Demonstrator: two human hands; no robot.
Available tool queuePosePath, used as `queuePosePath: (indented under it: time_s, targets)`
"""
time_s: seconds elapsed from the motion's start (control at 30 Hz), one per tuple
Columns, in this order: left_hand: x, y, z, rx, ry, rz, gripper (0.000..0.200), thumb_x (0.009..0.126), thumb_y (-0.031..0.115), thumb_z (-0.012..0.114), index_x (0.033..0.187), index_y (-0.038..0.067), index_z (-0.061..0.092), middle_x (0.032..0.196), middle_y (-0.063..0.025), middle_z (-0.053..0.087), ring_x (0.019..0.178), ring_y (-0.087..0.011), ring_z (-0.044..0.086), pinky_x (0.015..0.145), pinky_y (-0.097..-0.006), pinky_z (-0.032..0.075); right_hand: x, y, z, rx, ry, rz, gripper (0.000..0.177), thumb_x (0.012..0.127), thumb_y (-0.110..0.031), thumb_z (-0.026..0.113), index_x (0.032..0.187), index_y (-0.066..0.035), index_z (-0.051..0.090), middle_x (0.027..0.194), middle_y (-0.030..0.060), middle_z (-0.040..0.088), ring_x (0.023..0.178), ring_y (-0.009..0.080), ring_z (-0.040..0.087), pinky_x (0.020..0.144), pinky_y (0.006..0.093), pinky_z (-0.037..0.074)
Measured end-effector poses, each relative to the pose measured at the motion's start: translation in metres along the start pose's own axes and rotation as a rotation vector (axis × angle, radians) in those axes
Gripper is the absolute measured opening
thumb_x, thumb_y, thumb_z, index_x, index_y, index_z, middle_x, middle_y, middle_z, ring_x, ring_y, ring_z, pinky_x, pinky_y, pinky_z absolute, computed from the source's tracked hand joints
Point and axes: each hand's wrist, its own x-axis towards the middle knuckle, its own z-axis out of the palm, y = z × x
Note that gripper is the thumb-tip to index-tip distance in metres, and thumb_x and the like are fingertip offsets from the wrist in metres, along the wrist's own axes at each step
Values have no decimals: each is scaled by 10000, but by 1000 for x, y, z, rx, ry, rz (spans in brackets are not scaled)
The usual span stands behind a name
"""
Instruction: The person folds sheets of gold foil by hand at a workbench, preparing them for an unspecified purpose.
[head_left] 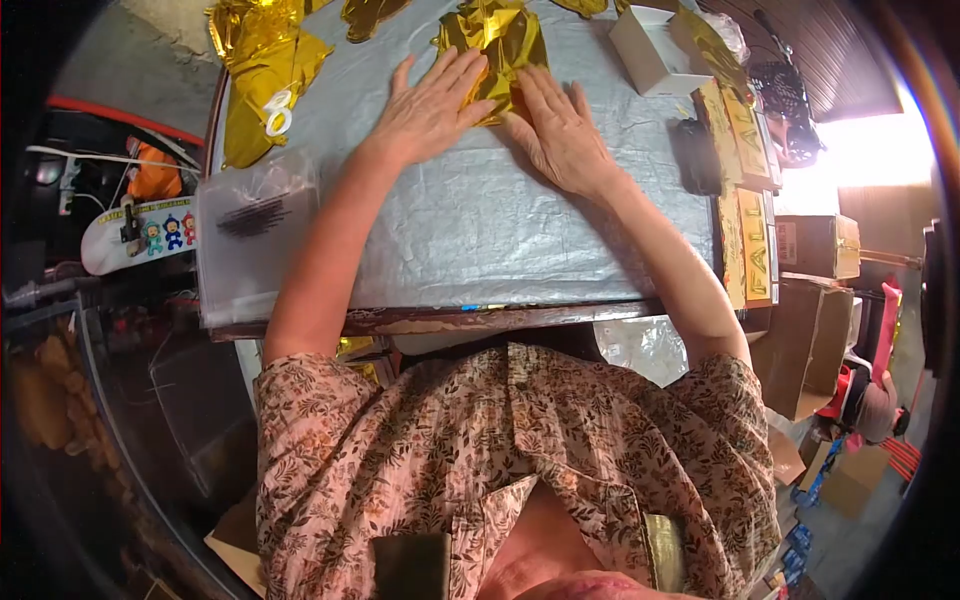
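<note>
A shiny gold foil piece (505, 35), creased and flat, lies at the far middle of the table. On its left edge rests my left hand (432, 110), fingers stretched out and pointing away from me. My right hand (560, 130) lies on the lower right edge of the foil, its fingers also extended. Both palms face down, and neither hand grips anything. Part of the foil is hidden under the fingers.
More gold foil (265, 85) and white rings (278, 115) lie at the far left. A clear plastic sheet (255, 250) with dark strips sits near left. An open white box (655, 55) and yellow boxes (750, 240) line the right side. A grey cover (480, 230) spans the table.
</note>
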Motion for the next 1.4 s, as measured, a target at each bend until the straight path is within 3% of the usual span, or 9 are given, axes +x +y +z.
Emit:
queuePosePath:
  time_s: [0.3, 0.8, 0.93, 0.97, 1.07, 1.23, 1.3, 1.33, 1.4]
  targets:
    - [0, 0, 3, -12, 0, -15, 678, 1089, 530, 380, 1632, 129, 308, 1691, -51, 307, 1571, -215, 244, 1254, -550, 94, 55, 27, 36, -27, 113, 61, 642, 1114, -451, 335, 1564, 7, 334, 1648, 197, 327, 1548, 360, 267, 1251, 558, 194]
    - [-1, 0, 11, -44, 43, -27, 676, 1089, 542, 346, 1615, 118, 338, 1691, -45, 304, 1561, -203, 256, 1233, -580, 136, 98, 64, 60, -287, 246, 385, 735, 1076, -584, 310, 1578, -48, 343, 1650, 142, 361, 1520, 387, 323, 1174, 664, 242]
    - [0, 1, 12, -60, 38, -39, 698, 1083, 567, 335, 1619, 119, 330, 1695, -38, 297, 1569, -200, 241, 1237, -580, 131, 104, 72, 37, -102, 243, 501, 492, 1025, -489, 519, 1325, -130, 672, 1502, 144, 551, 1410, 398, 463, 1077, 672, 359]
    - [1, 0, 10, -64, 43, -42, 698, 1083, 567, 335, 1619, 119, 330, 1695, -38, 297, 1569, -200, 241, 1237, -580, 131, 106, 69, 35, -135, 363, 531, 366, 975, -440, 609, 1162, -171, 771, 1314, 132, 687, 1231, 387, 609, 1012, 607, 449]
    - [0, 2, 9, -88, 6, -47, 746, 1064, 614, 339, 1622, 120, 324, 1701, -35, 285, 1572, -196, 231, 1243, -578, 119, 114, 77, 16, 28, 90, 593, 383, 900, -454, 652, 1122, -169, 778, 1239, 135, 703, 1251, 357, 582, 1016, 541, 442]
    - [-2, 3, 8, -131, 55, -59, 859, 1021, 695, 371, 1623, 84, 315, 1688, -71, 316, 1566, -218, 250, 1246, -566, 103, 136, 71, 1, -8, -28, 710, 337, 858, -379, 752, 1066, -117, 791, 1086, 155, 761, 1017, 309, 714, 902, 441, 530]
    - [-2, 4, 7, -136, 51, -66, 858, 1022, 694, 368, 1624, 85, 312, 1689, -74, 312, 1567, -219, 248, 1247, -563, 102, 136, 67, -26, 476, -149, 719, 337, 892, -245, 767, 1047, 54, 755, 973, 184, 768, 886, 275, 751, 795, 419, 596]
    - [-2, 4, 7, -137, 44, -74, 857, 1024, 693, 364, 1625, 85, 309, 1691, -76, 308, 1568, -219, 246, 1248, -560, 101, 141, 104, 6, 483, 12, 636, 274, 781, -224, 849, 758, 34, 759, 661, 86, 717, 547, 184, 663, 510, 347, 531]
    - [-2, 3, 6, -142, 42, -75, 873, 1015, 708, 363, 1626, 86, 308, 1692, -76, 306, 1570, -218, 241, 1251, -560, 98, 139, 94, -16, 516, -76, 685, 274, 801, -233, 840, 818, 32, 771, 715, 104, 736, 593, 190, 679, 556, 336, 546]
